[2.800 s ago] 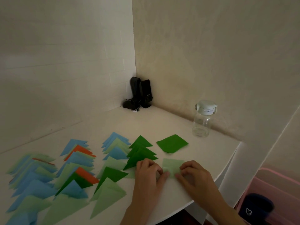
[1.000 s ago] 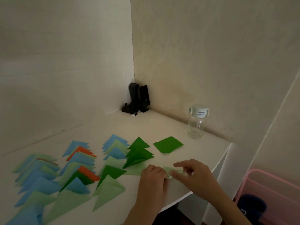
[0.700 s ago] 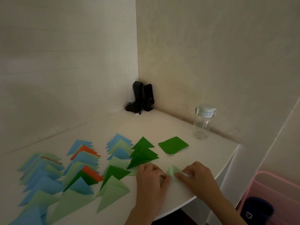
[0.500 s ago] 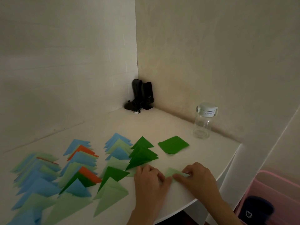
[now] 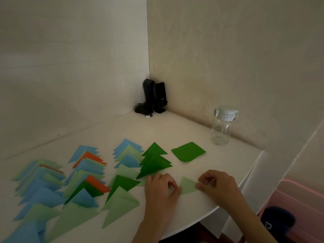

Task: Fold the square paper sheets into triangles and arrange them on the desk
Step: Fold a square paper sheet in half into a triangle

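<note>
Desk (image 5: 122, 130) rear half bare from the folded triangles (image 5: 87, 179) back to the corner; black speakers (image 5: 155, 97) block the corner itself, clear bottle (image 5: 221, 126) stands at right wall. Dark green square stack (image 5: 188, 151) sits btwn triangles and bottle, open strip each side. Left half of desk front fully covered w/ overlapping triangles, no bare passage there.

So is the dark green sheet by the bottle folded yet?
Not yet. The dark green sheet lies flat as an unfolded square beside the bottle; neither hand touches it.
</note>
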Tool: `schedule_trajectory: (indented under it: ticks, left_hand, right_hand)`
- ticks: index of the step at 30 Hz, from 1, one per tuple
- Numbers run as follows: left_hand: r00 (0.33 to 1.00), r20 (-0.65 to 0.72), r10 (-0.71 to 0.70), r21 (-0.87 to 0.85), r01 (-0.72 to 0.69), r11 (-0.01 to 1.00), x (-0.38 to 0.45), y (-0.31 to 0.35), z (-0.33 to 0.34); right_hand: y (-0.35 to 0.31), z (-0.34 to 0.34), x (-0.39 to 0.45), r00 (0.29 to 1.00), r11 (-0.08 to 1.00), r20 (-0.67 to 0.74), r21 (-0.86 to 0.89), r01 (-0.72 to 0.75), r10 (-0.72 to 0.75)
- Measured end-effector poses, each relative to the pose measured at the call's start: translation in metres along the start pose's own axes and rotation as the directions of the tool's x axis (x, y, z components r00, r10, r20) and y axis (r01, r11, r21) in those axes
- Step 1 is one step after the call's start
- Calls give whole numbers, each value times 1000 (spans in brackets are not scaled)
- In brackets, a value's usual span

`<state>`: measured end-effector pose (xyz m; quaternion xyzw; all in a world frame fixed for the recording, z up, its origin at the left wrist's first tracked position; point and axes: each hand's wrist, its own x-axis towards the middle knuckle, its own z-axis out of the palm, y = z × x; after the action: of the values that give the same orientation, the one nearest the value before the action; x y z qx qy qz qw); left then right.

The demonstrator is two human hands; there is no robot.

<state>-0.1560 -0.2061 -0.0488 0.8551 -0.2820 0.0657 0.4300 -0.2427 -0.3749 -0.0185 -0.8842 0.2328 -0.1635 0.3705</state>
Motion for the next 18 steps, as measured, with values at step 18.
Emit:
schedule_trajectory:
  ticks: [18]
  left_hand:
    - [994,18,110,-53,-109,993,-20,2,-16]
  right_hand:
    - [-22,14,-10,1000,977,27,-211,20,-15]
